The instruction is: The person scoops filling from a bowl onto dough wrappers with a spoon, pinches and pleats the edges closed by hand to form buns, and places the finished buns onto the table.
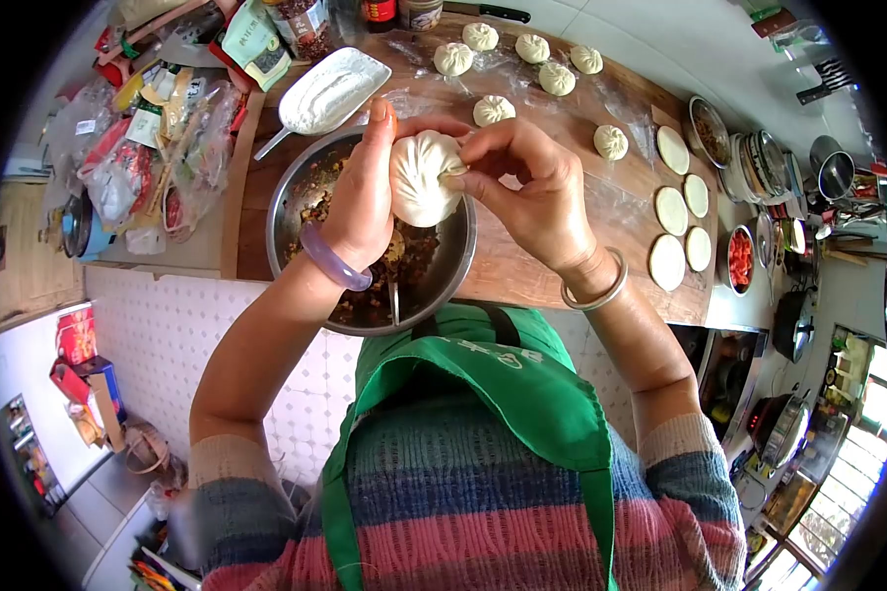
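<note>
A pleated dough bun (425, 181) is held up above a steel bowl (459, 264) of dark chopped filling. My left hand (365, 187) cups the bun from the left, its thumb pointing up and fingers curled behind. With thumb and forefinger, my right hand (532, 192) pinches the gathered edge of the dough on the bun's right side. A spoon (394, 295) rests in the filling, partly hidden by my left wrist. Beyond my hands, several finished pleated buns (557, 79) sit on the floured wooden board (522, 271).
Flat dough rounds (671, 210) lie at the board's right. A scoop of flour (330, 94) stands at the back left, near a knife (505, 13) at the far edge. Bagged goods (118, 167) crowd the left counter. A bowl of red pieces (738, 261) stands to the right.
</note>
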`<state>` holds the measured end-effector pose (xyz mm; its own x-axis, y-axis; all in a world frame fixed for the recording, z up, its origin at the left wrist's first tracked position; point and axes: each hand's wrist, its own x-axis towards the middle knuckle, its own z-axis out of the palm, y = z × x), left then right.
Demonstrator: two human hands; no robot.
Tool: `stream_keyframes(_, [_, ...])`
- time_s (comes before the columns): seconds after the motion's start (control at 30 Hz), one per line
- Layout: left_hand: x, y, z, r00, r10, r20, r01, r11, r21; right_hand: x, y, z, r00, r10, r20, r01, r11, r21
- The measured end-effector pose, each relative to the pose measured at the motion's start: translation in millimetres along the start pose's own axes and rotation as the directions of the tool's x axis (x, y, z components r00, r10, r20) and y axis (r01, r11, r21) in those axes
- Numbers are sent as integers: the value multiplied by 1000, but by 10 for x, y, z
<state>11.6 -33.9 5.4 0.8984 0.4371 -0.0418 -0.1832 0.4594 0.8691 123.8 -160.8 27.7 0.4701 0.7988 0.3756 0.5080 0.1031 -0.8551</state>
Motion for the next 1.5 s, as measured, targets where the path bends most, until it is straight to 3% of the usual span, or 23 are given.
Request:
stream_keyframes(0.07, [-12,0,-17,999,-22,32,22,1000,-7,-32,-78,16,969,248,11,-248,961,122])
stream_keyframes(0.17, [-19,0,-48,994,-73,80,73,997,-4,-52,-9,-16,999,30,45,-29,999,-17])
stream_keyframes(0.37, [-36,129,-22,971,-227,76,226,974,23,-24,3,-76,969,-229,90,236,970,-67])
stream_keyframes(0.43, [-25,152,-47,967,-250,45,247,967,63,5,-17,-90,943,-304,135,318,943,-97])
stream_keyframes(0.57, [-12,227,-86,948,-275,161,258,959,117,-10,-44,-122,916,-372,148,395,899,-190])
stream_keyframes(0.63, [-56,288,-83,950,-196,245,180,980,85,-34,-152,-88,996,-87,-8,87,996,-25])
stream_keyframes(0.67, [-110,288,2,982,-129,137,122,991,55,-32,-194,-62,995,71,-67,-66,995,76])
stream_keyframes(0.73, [-69,108,115,994,107,7,-107,992,68,-29,-122,-15,994,-52,-100,52,999,-3])
stream_keyframes(0.83, [-46,91,96,997,72,8,-72,997,33,-32,-111,-22,971,-238,-30,233,966,-113])
stream_keyframes(0.93, [-98,182,91,996,-79,40,78,996,33,11,-153,-77,898,-438,36,435,876,-209])
stream_keyframes(0.97, [-107,192,104,994,-107,-29,107,994,1,21,-147,-79,875,-479,66,482,851,-211])
stream_keyframes(1.13, [-58,261,6,964,-222,148,204,970,130,10,-160,-147,806,-556,201,590,783,-199])
stream_keyframes(1.17, [-55,275,7,953,-247,176,224,964,143,1,-157,-144,860,-491,140,510,841,-179])
stream_keyframes(1.23, [-135,308,52,974,-148,172,138,988,71,-39,-141,-134,940,-341,20,341,932,-123])
stream_keyframes(1.27, [-185,330,84,981,-97,170,92,995,38,-108,-195,-53,994,48,-95,-30,982,185])
stream_keyframes(1.33, [-196,245,279,994,105,12,-105,988,111,-112,-286,19,967,224,-124,-164,913,373])
stream_keyframes(1.4, [-170,134,270,966,253,-58,-243,959,143,-148,-246,43,992,46,-118,-34,994,101])
stream_keyframes(1.5, [-129,199,183,993,118,5,-118,989,92,-130,-289,-29,959,-271,-77,264,960,-97])
